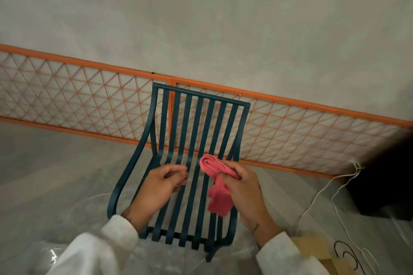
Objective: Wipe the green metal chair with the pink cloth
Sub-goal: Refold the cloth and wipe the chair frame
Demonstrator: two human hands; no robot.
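The green metal chair [190, 118] stands on a floor covered with clear plastic sheeting [44, 250], its slatted back toward an orange lattice fence panel [89, 96] that runs along a bare grey wall [201, 18]. A person in white sleeves [107, 241] leans over the seat with both hands above the slats. The right hand [241, 185] grips the pink cloth [214, 187]: fingers and thumb close round its bunched middle, a folded roll of it stands above the knuckles and a loose end hangs down over the right side of the seat. I cannot tell whether the cloth touches the slats. The left hand [163, 182] hovers just beside it over the middle of the seat, fingers curled in toward the palm and thumb near the forefinger, with nothing visible in them. To the right of the chair, thin white cables [324, 192] trail across the floor toward a dark bulky object [388, 174], and a piece of brown cardboard [312, 245] lies near the person's right sleeve.
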